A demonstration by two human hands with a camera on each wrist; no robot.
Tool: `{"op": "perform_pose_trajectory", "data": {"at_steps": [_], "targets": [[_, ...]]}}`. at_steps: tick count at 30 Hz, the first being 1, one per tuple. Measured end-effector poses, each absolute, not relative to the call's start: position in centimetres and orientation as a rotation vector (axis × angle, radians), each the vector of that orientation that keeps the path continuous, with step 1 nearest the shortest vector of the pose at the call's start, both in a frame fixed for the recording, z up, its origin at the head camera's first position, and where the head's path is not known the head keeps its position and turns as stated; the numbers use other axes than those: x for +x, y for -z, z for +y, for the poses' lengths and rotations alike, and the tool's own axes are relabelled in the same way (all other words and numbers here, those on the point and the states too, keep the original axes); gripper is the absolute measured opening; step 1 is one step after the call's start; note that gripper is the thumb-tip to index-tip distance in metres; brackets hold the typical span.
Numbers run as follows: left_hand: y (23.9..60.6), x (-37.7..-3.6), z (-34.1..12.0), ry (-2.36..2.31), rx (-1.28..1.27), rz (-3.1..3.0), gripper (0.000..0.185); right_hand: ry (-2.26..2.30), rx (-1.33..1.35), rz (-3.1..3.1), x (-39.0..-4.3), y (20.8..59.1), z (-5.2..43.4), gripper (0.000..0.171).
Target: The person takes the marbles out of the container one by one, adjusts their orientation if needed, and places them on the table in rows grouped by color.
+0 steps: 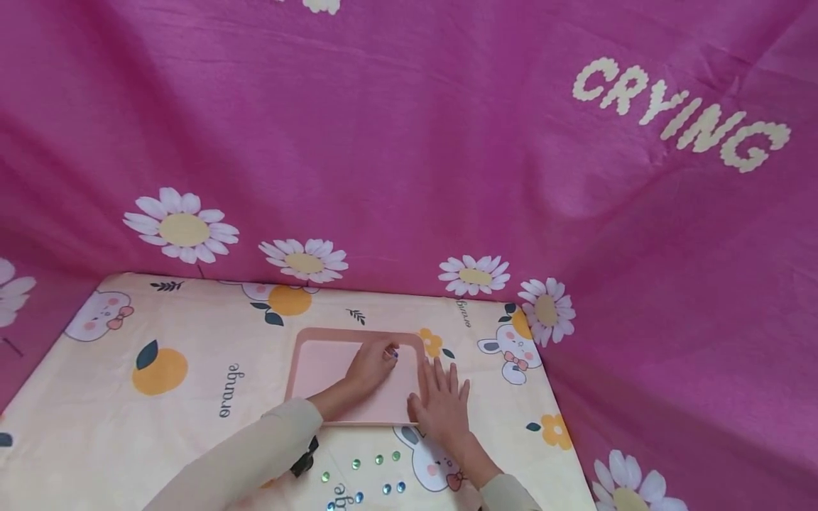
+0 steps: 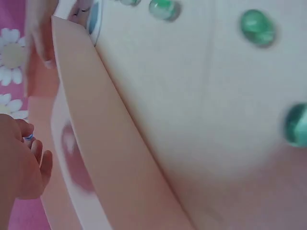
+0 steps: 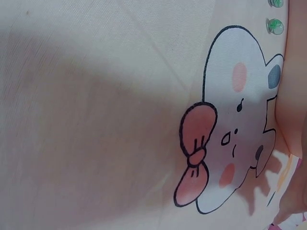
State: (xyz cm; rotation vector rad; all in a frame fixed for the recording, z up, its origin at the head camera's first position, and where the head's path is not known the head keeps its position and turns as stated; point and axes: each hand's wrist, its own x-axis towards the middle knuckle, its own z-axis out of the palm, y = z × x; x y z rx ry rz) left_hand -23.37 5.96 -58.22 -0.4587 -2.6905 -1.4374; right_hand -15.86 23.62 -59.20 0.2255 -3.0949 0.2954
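A shallow pink tray (image 1: 316,369) lies on the patterned cloth. Above its inside, toward the far right corner, my left hand (image 1: 371,365) pinches a small blue glass marble (image 2: 29,137) between thumb and fingers. My right hand (image 1: 445,408) rests at the tray's right rim with its fingers spread and the thumb over the near right corner. Just in front of the tray lie green marbles (image 1: 356,464) in a loose row, with blue marbles (image 1: 386,489) in another row nearer to me. Close up in the left wrist view, a green marble (image 2: 258,28) looks clear and glassy.
A cream cloth (image 1: 204,319) printed with oranges, rabbits and flowers covers the table. Magenta curtains (image 1: 396,163) with daisies hang behind it and along both sides. A black object (image 1: 305,458) shows under the left sleeve.
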Motion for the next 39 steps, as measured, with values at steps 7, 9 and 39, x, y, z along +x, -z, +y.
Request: {"op": "perform_pose_trajectory", "data": {"at_steps": [7, 9, 39], "targets": [[56.7, -20.7, 2.4, 1.574, -0.456, -2.591, 0.012, -0.288, 0.226, -3.083, -15.5, 59.4, 23.8, 0.073], [56.4, -20.0, 1.4, 1.621, -0.428, -2.586, 0.012, -0.299, 0.223, -3.088, -15.5, 59.5, 23.8, 0.073], [56.4, -6.4, -5.3, 1.825, -0.397, -2.942, 0.016, -0.333, 0.179, -3.134, -16.2, 59.2, 23.7, 0.074]]}}
